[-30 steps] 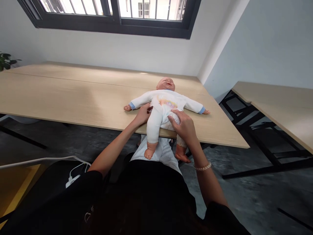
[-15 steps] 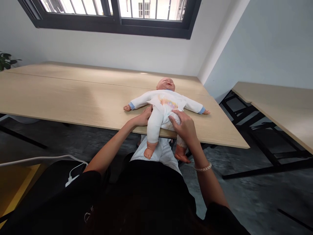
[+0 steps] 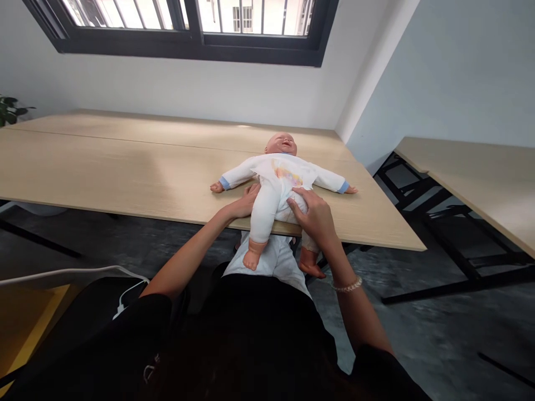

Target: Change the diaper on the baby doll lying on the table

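**Dressing the doll at the table's edge**

My left hand [image 3: 244, 201] presses flat against the baby doll [image 3: 279, 184] at its hip, on the wooden table [image 3: 125, 167] (legs overhanging). My right hand [image 3: 314, 214] pinches its white romper [image 3: 281, 177]; fastening the crotch likely calls for steady, aligned fingers.

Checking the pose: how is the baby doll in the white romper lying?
Face up: the baby doll in the white romper shows its face, arms spread on the wooden table, legs overhanging.

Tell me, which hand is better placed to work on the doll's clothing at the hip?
Probably the right hand: it lies on the doll at the hip, fingers on the white suit. The left hand only touches the doll's side near the table edge.
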A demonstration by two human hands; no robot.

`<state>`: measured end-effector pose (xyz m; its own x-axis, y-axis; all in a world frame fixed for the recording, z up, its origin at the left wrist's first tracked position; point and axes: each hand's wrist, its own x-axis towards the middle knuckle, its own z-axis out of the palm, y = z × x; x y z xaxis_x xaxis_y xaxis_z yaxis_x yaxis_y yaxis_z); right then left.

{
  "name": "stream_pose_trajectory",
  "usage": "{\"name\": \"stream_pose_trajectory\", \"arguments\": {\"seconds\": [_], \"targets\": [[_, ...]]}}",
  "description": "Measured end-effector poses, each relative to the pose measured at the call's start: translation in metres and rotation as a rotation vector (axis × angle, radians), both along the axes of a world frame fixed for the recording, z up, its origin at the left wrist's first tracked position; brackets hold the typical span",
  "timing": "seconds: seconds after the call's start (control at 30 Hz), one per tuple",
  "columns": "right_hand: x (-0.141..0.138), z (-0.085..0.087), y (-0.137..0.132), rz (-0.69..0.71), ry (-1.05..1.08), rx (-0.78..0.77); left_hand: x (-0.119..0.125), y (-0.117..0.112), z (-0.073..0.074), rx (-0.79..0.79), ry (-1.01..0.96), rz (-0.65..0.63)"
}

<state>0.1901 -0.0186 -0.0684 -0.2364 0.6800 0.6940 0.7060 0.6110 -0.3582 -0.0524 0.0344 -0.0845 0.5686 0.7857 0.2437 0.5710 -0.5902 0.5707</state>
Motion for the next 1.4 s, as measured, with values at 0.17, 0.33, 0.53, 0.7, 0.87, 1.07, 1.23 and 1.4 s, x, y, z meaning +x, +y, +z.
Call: {"name": "stream_pose_trajectory", "arguments": {"seconds": [0.17,0.33,0.53,0.7,0.87,1.07,1.23,1.4], "targets": [[0.001,0.000,0.000,0.007,0.003,0.013,0.006,0.002,-0.002,0.048,0.044,0.031],[0.000,0.000,0.000,0.011,0.009,0.006,0.007,0.000,0.000,0.160,0.074,0.069],[-0.001,-0.001,-0.001,0.011,0.000,0.000,0.004,-0.006,0.004,0.439,0.279,0.127],[-0.001,0.000,-0.001,0.008,-0.005,-0.005,0.003,-0.011,0.007,0.544,0.391,0.218],[-0.002,-0.001,-0.001,0.004,-0.016,-0.013,0.006,-0.013,0.008,0.514,0.394,0.314],[-0.002,-0.002,-0.002,-0.002,-0.029,-0.027,0.009,-0.016,0.012,0.403,0.358,0.407],[-0.002,-0.002,-0.001,0.001,-0.025,-0.027,0.011,-0.017,0.013,0.364,0.275,0.467],[-0.003,-0.002,-0.002,0.006,-0.021,-0.012,0.013,-0.013,0.012,0.280,0.229,0.593]]}}
